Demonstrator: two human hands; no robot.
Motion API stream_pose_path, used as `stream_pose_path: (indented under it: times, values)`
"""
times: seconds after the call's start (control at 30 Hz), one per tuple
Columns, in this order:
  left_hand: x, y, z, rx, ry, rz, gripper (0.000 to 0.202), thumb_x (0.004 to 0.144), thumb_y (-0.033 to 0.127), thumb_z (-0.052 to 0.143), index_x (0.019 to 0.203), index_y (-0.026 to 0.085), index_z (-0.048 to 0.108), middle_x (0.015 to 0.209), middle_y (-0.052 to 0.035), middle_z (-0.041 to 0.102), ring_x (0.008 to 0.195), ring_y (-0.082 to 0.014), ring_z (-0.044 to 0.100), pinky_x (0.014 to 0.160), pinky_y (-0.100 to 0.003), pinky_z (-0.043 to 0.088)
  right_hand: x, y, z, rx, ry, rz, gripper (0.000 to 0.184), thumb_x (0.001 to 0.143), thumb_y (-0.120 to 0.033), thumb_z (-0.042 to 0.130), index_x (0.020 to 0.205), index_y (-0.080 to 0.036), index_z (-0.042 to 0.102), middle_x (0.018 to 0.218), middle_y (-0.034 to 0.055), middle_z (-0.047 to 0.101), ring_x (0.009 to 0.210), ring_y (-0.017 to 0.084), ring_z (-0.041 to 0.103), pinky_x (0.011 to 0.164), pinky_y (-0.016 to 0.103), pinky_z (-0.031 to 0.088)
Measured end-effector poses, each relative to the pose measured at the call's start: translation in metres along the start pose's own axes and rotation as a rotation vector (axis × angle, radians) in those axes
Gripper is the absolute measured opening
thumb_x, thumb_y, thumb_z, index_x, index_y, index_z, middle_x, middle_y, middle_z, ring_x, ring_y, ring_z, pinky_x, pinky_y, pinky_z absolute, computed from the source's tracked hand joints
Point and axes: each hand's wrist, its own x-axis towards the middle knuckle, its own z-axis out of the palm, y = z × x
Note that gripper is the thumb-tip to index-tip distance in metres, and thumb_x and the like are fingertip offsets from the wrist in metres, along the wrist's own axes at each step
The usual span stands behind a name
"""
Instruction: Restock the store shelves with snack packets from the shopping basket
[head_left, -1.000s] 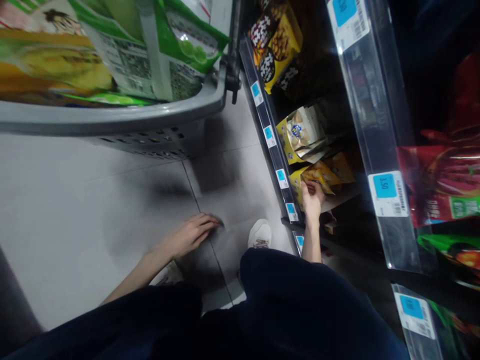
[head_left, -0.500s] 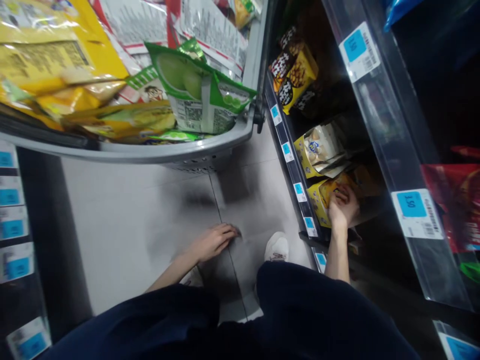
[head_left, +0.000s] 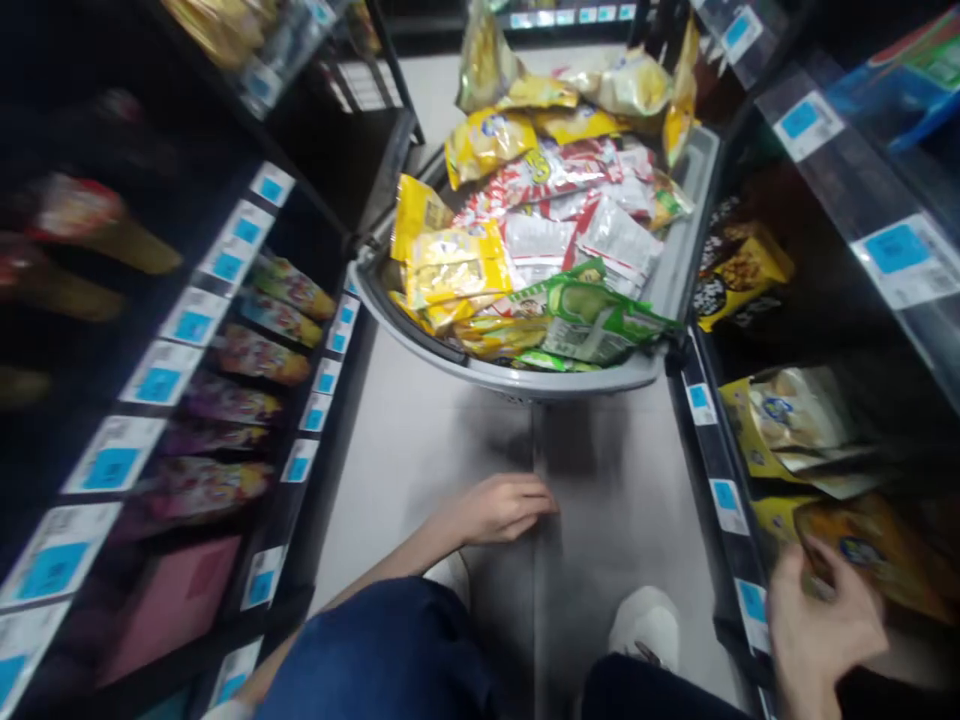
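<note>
I crouch in a shop aisle. My left hand (head_left: 501, 508) hangs over the grey floor tiles, fingers loosely curled with nothing in them. My right hand (head_left: 819, 622) reaches into the lowest shelf on the right, its fingers against a yellow-orange snack bag (head_left: 874, 555); motion smear hides whether they grip it. Above that bag lie yellow and white snack bags (head_left: 793, 422). Ahead of me stands a grey shopping basket (head_left: 600, 376) heaped with yellow, red-white and green snack bags.
Shelves line both sides of the narrow aisle, with blue price tags (head_left: 156, 385) along their edges. The left shelves hold colourful packets (head_left: 259, 355). A black and yellow bag (head_left: 739, 270) sits on the right shelf. My white shoe (head_left: 646, 625) rests on the floor.
The view has swung up and left, bringing the whole basket and the left shelves into sight. My right hand stays at the yellow-orange bag; my left hand has barely moved.
</note>
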Motion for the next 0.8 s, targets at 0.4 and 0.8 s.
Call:
stream_pose_path:
  times: [0.4, 0.8]
  values:
    - [0.014, 0.012, -0.232, 0.547, 0.582, -0.256, 0.041, 0.094, 0.043, 0.063, 0.127, 0.019, 0.06, 0.144, -0.0131, 0.052, 0.139, -0.0282, 0.048, 0.119, -0.054, 0.04, -0.091, -0.097, 0.064, 0.594, -0.626, -0.711, 0.023, 0.095, -0.021, 0.057, 0.113, -0.03, 0.069, 0.104, 0.0013, 0.076, 0.091, 0.024, 0.075, 0.079, 0.043, 0.064]
    - [0.04, -0.041, -0.247, 0.52, 0.49, -0.482, 0.093, 0.072, 0.055, 0.082, 0.149, 0.019, 0.044, 0.139, -0.0171, 0.052, 0.133, -0.0376, 0.048, 0.116, -0.061, 0.034, -0.091, -0.078, 0.065, 0.562, -0.597, -0.628, 0.018, 0.099, -0.027, 0.052, 0.108, -0.031, 0.068, 0.098, -0.0003, 0.076, 0.087, 0.023, 0.076, 0.076, 0.039, 0.067]
